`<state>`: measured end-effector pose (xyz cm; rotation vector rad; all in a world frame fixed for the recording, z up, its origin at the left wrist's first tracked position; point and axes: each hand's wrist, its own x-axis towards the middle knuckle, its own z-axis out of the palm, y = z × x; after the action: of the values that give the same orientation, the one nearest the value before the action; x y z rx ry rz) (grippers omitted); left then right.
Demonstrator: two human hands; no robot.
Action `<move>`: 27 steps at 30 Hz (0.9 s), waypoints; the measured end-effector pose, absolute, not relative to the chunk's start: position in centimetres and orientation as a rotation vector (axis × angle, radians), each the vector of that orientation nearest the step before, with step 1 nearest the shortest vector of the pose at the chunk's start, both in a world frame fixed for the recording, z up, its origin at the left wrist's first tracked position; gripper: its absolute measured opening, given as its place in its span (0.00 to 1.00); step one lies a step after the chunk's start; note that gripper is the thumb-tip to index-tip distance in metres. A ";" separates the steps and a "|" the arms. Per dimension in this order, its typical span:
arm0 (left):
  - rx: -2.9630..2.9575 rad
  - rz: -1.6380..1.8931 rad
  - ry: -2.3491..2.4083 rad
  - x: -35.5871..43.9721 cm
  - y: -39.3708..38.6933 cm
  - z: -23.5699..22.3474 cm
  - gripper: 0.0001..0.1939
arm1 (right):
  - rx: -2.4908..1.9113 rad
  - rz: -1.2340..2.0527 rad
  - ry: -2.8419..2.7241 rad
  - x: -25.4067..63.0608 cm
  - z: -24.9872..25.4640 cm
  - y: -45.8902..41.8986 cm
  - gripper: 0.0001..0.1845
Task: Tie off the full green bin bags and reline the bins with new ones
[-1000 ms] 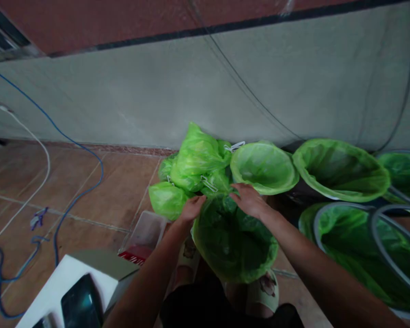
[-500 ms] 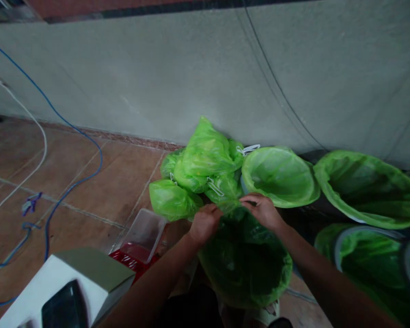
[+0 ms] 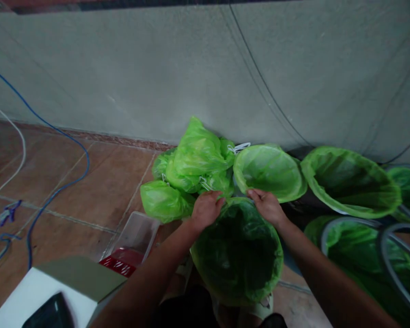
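A bin lined with a green plastic bag stands upright in front of me, with its mouth facing up. My left hand is closed on the bag's edge at the far left of the rim. On the far right of the same rim, my right hand pinches the bag's edge with thumb and fingers. Between the two hands, the liner lies over the rim. Just past my left hand rests a heap of tied green garbage bags, some with white ties.
More green-lined bins stand along the wall, with another and grey rings at right. To the left are a clear plastic tub, a white box with a dark object on top, and a blue cable.
My hands have moved slightly apart along the rim. The bag film that was bunched between them now lies over the rim. The whole view has shifted, with things farther left.
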<state>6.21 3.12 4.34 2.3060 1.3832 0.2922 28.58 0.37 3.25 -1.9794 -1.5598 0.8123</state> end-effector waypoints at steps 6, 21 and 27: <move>2.388 -0.076 1.267 7.3 2.9 2.2 0.16 | -1.860 0.775 -1.695 28.5 0.3 -1.8 0.17; 2.369 -0.051 1.161 8.1 4.5 5.4 0.34 | -2.049 0.657 -1.293 30.3 3.3 -6.3 0.28; 2.388 -0.076 1.055 12.6 5.3 4.1 0.24 | -2.123 0.893 -1.303 30.5 1.6 -6.7 0.27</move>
<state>12.59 5.33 4.10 2.3878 1.0546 -0.0756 30.48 -6.74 1.63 -2.1233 -1.3026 0.8929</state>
